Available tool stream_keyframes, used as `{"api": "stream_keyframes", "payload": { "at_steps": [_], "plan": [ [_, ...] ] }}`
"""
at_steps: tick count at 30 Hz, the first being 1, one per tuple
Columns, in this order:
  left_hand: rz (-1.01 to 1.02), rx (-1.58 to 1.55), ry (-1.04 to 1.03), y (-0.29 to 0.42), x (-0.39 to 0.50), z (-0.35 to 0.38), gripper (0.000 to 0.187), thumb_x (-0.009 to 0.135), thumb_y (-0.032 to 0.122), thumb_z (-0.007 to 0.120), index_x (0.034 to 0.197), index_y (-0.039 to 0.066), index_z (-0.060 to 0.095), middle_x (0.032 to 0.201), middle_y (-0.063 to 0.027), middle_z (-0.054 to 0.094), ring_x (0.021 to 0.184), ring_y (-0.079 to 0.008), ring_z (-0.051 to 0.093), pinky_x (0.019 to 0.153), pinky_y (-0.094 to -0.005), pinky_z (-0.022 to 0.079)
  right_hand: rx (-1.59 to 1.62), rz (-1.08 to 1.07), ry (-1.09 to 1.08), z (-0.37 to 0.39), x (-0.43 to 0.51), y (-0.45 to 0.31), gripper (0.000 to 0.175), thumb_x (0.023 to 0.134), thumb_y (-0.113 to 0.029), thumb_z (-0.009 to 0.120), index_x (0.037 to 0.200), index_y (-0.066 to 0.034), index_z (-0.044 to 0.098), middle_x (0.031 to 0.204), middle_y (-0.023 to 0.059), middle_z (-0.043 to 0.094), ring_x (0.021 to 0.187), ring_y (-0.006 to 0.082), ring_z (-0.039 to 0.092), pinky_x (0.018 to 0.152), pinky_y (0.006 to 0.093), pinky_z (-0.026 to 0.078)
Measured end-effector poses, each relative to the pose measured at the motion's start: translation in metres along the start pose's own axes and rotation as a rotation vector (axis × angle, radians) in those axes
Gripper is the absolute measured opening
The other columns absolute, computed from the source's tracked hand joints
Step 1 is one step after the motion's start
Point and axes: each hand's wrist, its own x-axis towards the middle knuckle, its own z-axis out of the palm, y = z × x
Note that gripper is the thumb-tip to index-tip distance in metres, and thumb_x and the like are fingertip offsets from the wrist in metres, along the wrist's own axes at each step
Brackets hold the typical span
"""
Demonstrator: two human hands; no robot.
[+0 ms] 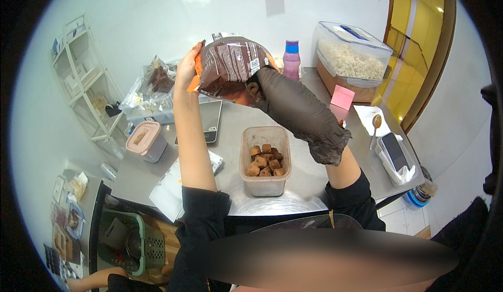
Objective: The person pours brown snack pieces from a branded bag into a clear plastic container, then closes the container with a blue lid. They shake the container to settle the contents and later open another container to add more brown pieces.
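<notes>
My bare left hand (188, 66) grips the left side of a brown and orange plastic pouch (230, 62), raised above the steel table. My right hand (271, 85), in a black glove, is at the pouch's lower right corner; the glove is dusted brown near the fingers, which are partly hidden, so whether they hold the pouch is unclear. Below, nearer to me, stands an uncovered plastic container (265, 190) with several brown, powder-coated cubes (265, 162) in it.
A kitchen scale (210, 121), papers (169, 192) and a pink-lidded container (151, 142) are at left. A purple bottle (291, 62) and a large lidded plastic box (349, 56) stand behind. At right lie a spoon (376, 125) and a phone (395, 150). Another person's arm (98, 278) shows lower left.
</notes>
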Motion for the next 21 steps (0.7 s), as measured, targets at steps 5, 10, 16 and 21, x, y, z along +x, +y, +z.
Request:
{"api": "stream_keyframes", "payload": {
  "at_steps": [5, 10, 16, 21],
  "plan": [
    [0.033, 0.092, 0.117, 0.001, -0.001, 0.002, 0.024, 0.1, 0.02, 0.044, 0.109, 0.001, 0.057, 0.093, -0.0077, 0.065, 0.082, -0.0155, 0.066, 0.07, -0.0289, 0.055, 0.017, -0.025, 0.017, 0.002, -0.001, 0.002, 0.033, 0.09, -0.019, 0.061, 0.114, -0.0007, 0.048, 0.098, 0.0196, 0.062, 0.09, 0.0331, 0.063, 0.077, 0.0393, 0.051],
    [0.06, 0.08, 0.098, 0.004, -0.008, 0.004, 0.024, 0.1, 0.021, 0.045, 0.105, 0.001, 0.057, 0.089, -0.0075, 0.066, 0.073, -0.0145, 0.066, 0.061, -0.0273, 0.056, 0.099, -0.041, -0.043, -0.001, 0.0, 0.0, 0.033, 0.09, -0.019, 0.06, 0.116, -0.0015, 0.051, 0.102, 0.0183, 0.063, 0.096, 0.0313, 0.062, 0.083, 0.0384, 0.049],
    [0.05, 0.041, 0.056, 0.006, -0.01, 0.005, 0.024, 0.1, 0.021, 0.045, 0.104, 0.001, 0.057, 0.086, -0.008, 0.067, 0.069, -0.0147, 0.067, 0.058, -0.0267, 0.056, 0.079, 0.003, -0.157, -0.006, 0.001, -0.003, 0.031, 0.09, -0.018, 0.06, 0.115, -0.0027, 0.053, 0.106, 0.0164, 0.063, 0.097, 0.029, 0.062, 0.084, 0.0368, 0.049],
    [0.027, 0.017, 0.034, 0.011, -0.01, 0.002, 0.023, 0.1, 0.021, 0.045, 0.105, 0.002, 0.057, 0.086, -0.0086, 0.067, 0.07, -0.0158, 0.067, 0.06, -0.0282, 0.057, 0.093, 0.042, -0.149, -0.015, -0.002, -0.006, 0.031, 0.089, -0.017, 0.061, 0.116, -0.0031, 0.053, 0.107, 0.0156, 0.064, 0.098, 0.0264, 0.063, 0.085, 0.0358, 0.05]
  ]
}}
